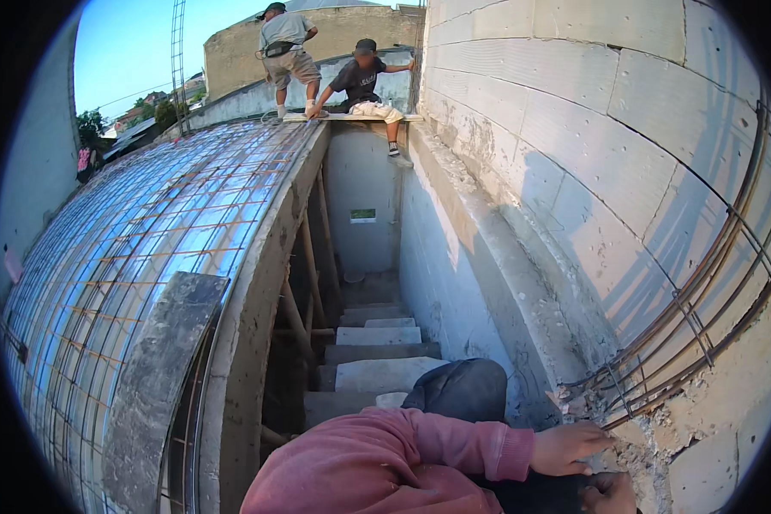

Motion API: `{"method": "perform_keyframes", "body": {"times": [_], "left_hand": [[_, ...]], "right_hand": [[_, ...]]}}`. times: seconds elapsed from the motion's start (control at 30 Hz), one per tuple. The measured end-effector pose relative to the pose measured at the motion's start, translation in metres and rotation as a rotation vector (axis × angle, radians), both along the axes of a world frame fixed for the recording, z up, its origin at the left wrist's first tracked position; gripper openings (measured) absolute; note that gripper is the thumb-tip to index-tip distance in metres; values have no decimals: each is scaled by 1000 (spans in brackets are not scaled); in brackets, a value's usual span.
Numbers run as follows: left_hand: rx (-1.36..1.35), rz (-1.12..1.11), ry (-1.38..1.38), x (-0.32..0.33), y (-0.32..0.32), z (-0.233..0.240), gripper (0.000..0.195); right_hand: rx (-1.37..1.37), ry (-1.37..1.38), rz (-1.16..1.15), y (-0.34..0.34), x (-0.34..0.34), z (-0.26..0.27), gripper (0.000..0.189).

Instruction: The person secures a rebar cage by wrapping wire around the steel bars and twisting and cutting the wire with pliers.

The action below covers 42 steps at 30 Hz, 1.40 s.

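My left hand (568, 448), in a pink sleeve (462, 443), reaches across to the lower right. Its fingers are apart beside the rough mortar and broken block (642, 443) at the foot of a rebar column cage (700, 321). No object shows in it. Just below, my right hand (610, 493) is curled, cut off by the bottom of the view; whether it grips anything is hidden. The lower ends of the steel bars stand close to my left fingertips. A bent knee in dark trousers (459, 389) is over the stairwell.
Concrete stairs (379, 335) descend ahead between a concrete beam (250, 289) and a block wall (546, 109). Left lies a rebar mesh (186, 212) over metal decking, with a board (160, 379) on it. Two people (289, 51) (363, 80) are at the far end, one seated on a plank (353, 117).
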<state>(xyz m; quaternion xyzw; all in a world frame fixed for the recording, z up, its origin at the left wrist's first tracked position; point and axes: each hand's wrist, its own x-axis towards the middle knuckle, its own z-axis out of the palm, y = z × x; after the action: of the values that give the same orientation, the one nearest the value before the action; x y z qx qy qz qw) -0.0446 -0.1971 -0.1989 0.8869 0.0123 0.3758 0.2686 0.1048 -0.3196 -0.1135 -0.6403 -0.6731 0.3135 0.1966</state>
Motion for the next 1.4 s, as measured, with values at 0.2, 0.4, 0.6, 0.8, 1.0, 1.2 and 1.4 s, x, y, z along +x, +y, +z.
{"method": "perform_keyframes", "body": {"times": [0.2,0.4,0.6,0.8,1.0,1.2,1.4], "left_hand": [[-438,-122,-43,7,-22,-32,24],[-535,-99,-269,20,-18,-10,20],[-820,-211,-417,25,-15,-25,23],[-1109,-333,-241,20,-13,-34,24],[-1478,-475,-233,24,-20,-39,20],[-1656,-614,-127,17,-17,-37,18],[-1523,-446,-197,23,-15,-50,20]], "right_hand": [[-127,342,-197,2,8,3,22],[466,284,-317,11,-6,-34,27],[555,497,-648,26,-44,-44,26],[667,342,-665,27,-37,-51,33],[669,283,-628,32,-24,-70,38],[549,530,-698,36,-42,-64,33],[372,929,-704,47,19,-147,14]]}}
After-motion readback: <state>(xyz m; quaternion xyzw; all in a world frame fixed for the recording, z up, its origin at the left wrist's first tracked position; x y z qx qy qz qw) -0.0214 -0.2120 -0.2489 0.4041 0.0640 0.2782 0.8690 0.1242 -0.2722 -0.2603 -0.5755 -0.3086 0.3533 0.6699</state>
